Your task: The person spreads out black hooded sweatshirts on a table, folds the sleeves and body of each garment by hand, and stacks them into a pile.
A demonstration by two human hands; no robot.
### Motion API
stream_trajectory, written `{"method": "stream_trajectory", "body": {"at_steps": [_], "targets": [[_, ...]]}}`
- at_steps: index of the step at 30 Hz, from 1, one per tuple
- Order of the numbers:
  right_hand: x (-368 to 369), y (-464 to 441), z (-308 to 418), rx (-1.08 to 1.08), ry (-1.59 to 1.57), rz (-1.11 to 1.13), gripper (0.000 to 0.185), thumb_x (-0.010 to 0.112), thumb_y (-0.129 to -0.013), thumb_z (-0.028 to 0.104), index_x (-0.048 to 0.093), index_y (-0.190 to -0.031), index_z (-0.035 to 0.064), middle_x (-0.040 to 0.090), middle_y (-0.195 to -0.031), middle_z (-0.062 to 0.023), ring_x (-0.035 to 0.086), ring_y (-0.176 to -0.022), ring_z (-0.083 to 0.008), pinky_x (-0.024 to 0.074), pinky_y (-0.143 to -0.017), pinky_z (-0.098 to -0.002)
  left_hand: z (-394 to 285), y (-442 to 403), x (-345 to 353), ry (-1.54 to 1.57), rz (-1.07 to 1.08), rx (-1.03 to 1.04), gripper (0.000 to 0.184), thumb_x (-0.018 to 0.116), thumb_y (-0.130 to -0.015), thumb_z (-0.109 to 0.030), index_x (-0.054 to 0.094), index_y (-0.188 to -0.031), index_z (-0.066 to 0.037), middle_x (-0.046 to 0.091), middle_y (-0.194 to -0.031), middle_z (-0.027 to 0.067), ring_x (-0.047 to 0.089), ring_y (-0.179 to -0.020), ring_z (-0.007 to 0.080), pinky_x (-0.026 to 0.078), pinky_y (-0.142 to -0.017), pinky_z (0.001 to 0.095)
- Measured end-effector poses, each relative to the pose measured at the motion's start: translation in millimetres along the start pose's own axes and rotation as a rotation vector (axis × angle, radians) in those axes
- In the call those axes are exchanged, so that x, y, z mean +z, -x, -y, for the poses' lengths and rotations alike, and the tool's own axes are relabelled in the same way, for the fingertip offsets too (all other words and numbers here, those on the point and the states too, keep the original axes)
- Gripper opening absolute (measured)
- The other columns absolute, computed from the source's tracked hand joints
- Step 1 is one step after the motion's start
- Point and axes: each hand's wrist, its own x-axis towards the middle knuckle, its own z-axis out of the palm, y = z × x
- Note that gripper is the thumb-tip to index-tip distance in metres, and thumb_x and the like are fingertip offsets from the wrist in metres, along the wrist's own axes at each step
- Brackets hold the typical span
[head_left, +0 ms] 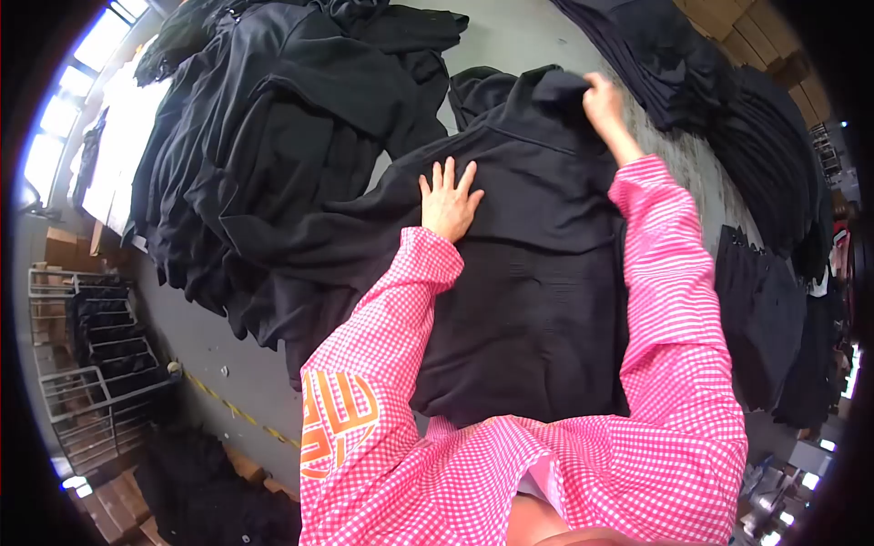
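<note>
A black hooded sweatshirt [537,291] lies spread in front of me on the table, its body toward me and its hood end away from me. My left hand [449,200] rests flat on its upper left part, fingers spread. At the far right, my right hand [603,105] is closed on the edge of the dark cloth at the hood or collar [557,89]; the exact part is hard to make out. Creases run across the sweatshirt's back. Its left side runs into a heap of black garments [282,155].
The grey table top [523,41] shows between the garments. A long row of stacked black clothes [719,100] lies along the right. At the lower left stand a white metal rack [100,355] and cardboard boxes [118,510]. Yellow tape [232,409] marks the floor.
</note>
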Motion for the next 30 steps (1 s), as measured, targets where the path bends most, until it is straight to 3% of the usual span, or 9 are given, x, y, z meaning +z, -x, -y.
{"method": "stream_trajectory", "body": {"at_steps": [4,5,7,11,17,18,21,24,30], "targets": [[-102.0,-71.4,-9.3,-0.094,-0.104,-0.195,0.049,0.037,-0.071,0.0,0.066,-0.104,0.0204,0.069,-0.092,-0.0039,0.065,-0.078,-0.0246,0.0491,-0.069,-0.0343,14.9,-21.1,32.0,0.037,0.047,-0.078,0.053,0.06,-0.082,-0.03,0.046,-0.129,-0.008,0.051,-0.124,0.0169,0.049,-0.111,0.0385,0.038,-0.092,0.0498],[-124.6,-102.1,-8.9,0.22,0.095,-0.028,0.044,0.039,-0.073,0.003,0.067,-0.104,0.0151,0.069,-0.094,-0.0074,0.063,-0.086,-0.0248,0.048,-0.079,-0.0325,16.8,-24.2,38.8,0.05,0.067,-0.104,0.054,0.061,-0.081,-0.03,0.046,-0.129,-0.008,0.052,-0.123,0.0172,0.05,-0.11,0.0377,0.039,-0.091,0.0494],[-174.0,-114.0,17.1,0.168,0.193,-0.061,0.034,0.04,-0.079,0.0,0.064,-0.104,-0.0023,0.066,-0.099,-0.0094,0.059,-0.093,-0.0185,0.0425,-0.088,-0.0248,17.5,-26.2,32.8,0.15,0.131,-0.109,0.053,0.062,-0.08,-0.03,0.048,-0.126,-0.007,0.053,-0.12,0.017,0.051,-0.107,0.037,0.039,-0.09,0.0491],[-194.8,-132.4,-14.1,0.092,0.585,0.222,0.041,0.036,-0.073,-0.003,0.063,-0.104,-0.0027,0.065,-0.101,-0.0115,0.059,-0.095,-0.0207,0.0424,-0.088,-0.0257,26.4,-58.3,4.1,0.4,0.282,-0.127,0.049,0.065,-0.077,-0.029,0.052,-0.118,-0.006,0.055,-0.113,0.0162,0.054,-0.1,0.0347,0.041,-0.085,0.0484],[-215.5,-53.5,79.8,-0.265,-0.859,0.056,0.038,0.044,-0.079,0.0,0.058,-0.115,-0.0004,0.061,-0.112,-0.0107,0.057,-0.1,-0.0205,0.0389,-0.094,-0.027,29.4,-54.0,-26.9,0.279,0.652,0.057,0.038,0.07,-0.072,-0.024,0.055,-0.101,-0.005,0.057,-0.096,0.0137,0.057,-0.084,0.0295,0.045,-0.074,0.0409],[-223.9,-46.8,81.0,0.262,-0.787,-0.008,0.035,0.042,-0.087,0.005,0.055,-0.119,0.0012,0.057,-0.119,-0.0112,0.053,-0.108,-0.0206,0.0343,-0.1,-0.0276,29.6,-50.1,-26.0,0.295,0.577,0.093,0.037,0.07,-0.072,-0.023,0.055,-0.099,-0.004,0.057,-0.094,0.0136,0.057,-0.083,0.0291,0.045,-0.072,0.0397],[-261.5,33.0,131.4,-0.412,-0.876,0.464,0.03,0.046,-0.083,0.018,0.068,-0.094,0.0008,0.067,-0.095,-0.0185,0.057,-0.106,-0.0311,0.0408,-0.097,-0.04,38.1,-49.0,-25.7,0.323,0.441,0.168,0.033,0.071,-0.071,-0.022,0.055,-0.094,-0.004,0.057,-0.09,0.0133,0.058,-0.08,0.0284,0.045,-0.068,0.0372],[-248.7,132.4,146.3,-0.295,-1.055,1.036,0.015,0.055,-0.071,-0.005,0.067,-0.076,0.0029,0.068,-0.099,-0.0079,0.059,-0.106,-0.0298,0.0427,-0.094,-0.0391,47.3,-56.6,-21.0,0.494,0.546,0.099,0.036,0.071,-0.071,-0.021,0.054,-0.097,-0.004,0.057,-0.088,0.0137,0.059,-0.079,0.0285,0.046,-0.066,0.0345],[-205.0,202.6,107.9,-0.259,-0.749,0.876,0.02,0.054,-0.074,-0.003,0.063,-0.089,0.0059,0.065,-0.096,-0.0057,0.06,-0.094,-0.023,0.0433,-0.088,-0.0369,39.1,-81.2,-39.3,0.461,0.517,-0.049,0.037,0.069,-0.072,-0.018,0.052,-0.102,-0.004,0.056,-0.089,0.013,0.059,-0.083,0.031,0.047,-0.07,0.0347]]}}
